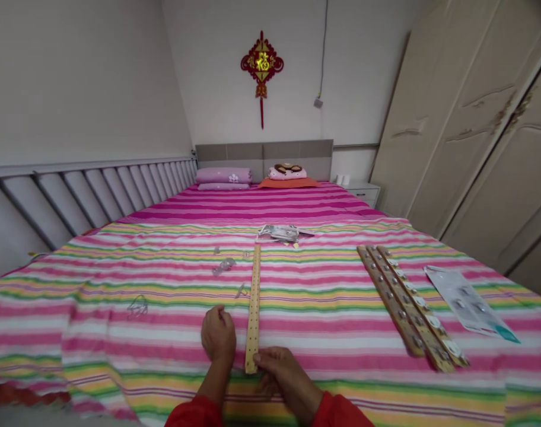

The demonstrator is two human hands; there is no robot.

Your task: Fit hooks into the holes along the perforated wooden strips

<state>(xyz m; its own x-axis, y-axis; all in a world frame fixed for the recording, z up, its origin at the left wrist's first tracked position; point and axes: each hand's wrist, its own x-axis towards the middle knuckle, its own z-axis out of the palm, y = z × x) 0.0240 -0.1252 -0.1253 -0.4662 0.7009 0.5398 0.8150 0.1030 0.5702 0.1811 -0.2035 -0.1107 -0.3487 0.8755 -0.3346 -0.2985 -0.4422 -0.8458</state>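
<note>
A long pale wooden strip [254,302] with rows of small holes lies lengthwise on the striped bedspread [119,284] in front of me. My right hand [283,369] is closed on its near end, fingers curled over the wood. Just left of the strip, my left hand [218,336] is closed in a pinch over the bedspread; what it holds is too small to make out. Both sleeves are red.
Three more wooden strips [410,305] fitted with round metal pieces lie side by side at the right, a plastic packet [468,305] beyond them. Small clear bits [223,267] and torn packaging [282,233] lie further up the bed. Wardrobe at right, slatted rail at left.
</note>
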